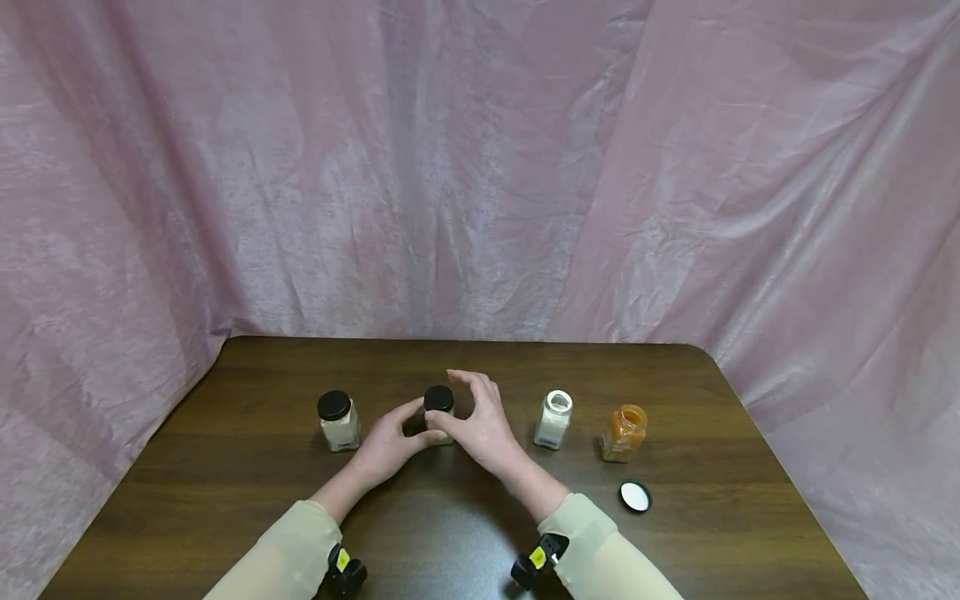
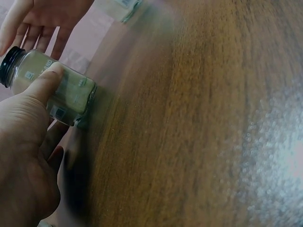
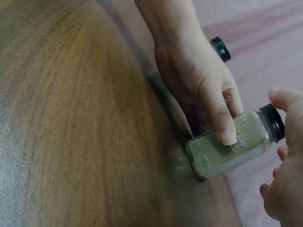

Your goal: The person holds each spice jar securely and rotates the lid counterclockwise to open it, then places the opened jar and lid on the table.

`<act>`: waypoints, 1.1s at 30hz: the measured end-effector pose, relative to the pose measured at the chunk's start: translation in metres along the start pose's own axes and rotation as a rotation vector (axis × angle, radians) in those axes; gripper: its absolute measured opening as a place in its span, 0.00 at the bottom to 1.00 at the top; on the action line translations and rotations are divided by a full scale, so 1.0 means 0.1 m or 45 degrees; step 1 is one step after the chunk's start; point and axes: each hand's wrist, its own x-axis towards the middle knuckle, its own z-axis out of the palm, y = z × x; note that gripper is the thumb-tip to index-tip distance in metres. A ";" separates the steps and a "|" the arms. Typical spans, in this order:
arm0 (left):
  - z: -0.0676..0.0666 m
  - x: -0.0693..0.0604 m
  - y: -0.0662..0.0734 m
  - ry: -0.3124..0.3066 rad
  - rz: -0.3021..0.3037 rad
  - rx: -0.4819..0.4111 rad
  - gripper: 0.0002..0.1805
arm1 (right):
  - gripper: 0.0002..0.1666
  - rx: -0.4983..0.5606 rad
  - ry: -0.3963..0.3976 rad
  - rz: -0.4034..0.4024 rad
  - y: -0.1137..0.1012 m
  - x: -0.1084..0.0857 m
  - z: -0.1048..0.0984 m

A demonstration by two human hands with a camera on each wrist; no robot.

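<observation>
My left hand (image 1: 385, 446) grips a glass spice jar (image 3: 227, 145) by its body, thumb across the printed front. The jar holds a greenish powder and has a black lid (image 1: 438, 398) on; its base is at or close to the tabletop. Around the lid's other side is my right hand (image 1: 487, 429), with thumb and fingers spread apart. In the right wrist view the right thumb is beside the lid (image 3: 273, 122); whether it touches is hard to tell.
Left of the hands stands another black-lidded jar (image 1: 339, 421) of pale contents. To the right are an uncapped jar of white contents (image 1: 553, 421) and an uncapped jar of orange powder (image 1: 624, 433). A loose lid (image 1: 635, 497) lies on the wooden table (image 1: 720, 533), its white inside up.
</observation>
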 end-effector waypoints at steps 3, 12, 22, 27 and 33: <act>0.00 0.00 0.00 -0.002 0.007 -0.013 0.39 | 0.40 -0.009 0.018 0.020 0.03 0.00 0.03; 0.02 0.02 0.02 -0.002 0.031 -0.053 0.35 | 0.35 -0.027 0.069 0.078 0.03 0.01 0.08; 0.02 -0.02 -0.06 -0.013 0.000 -0.042 0.38 | 0.29 -0.037 0.109 0.039 0.08 -0.03 0.16; 0.01 -0.03 -0.08 -0.008 -0.007 -0.043 0.38 | 0.27 -0.052 0.094 -0.016 0.06 -0.04 0.16; -0.04 -0.02 -0.07 -0.002 0.024 -0.016 0.37 | 0.26 -0.079 0.077 -0.097 0.03 -0.01 0.14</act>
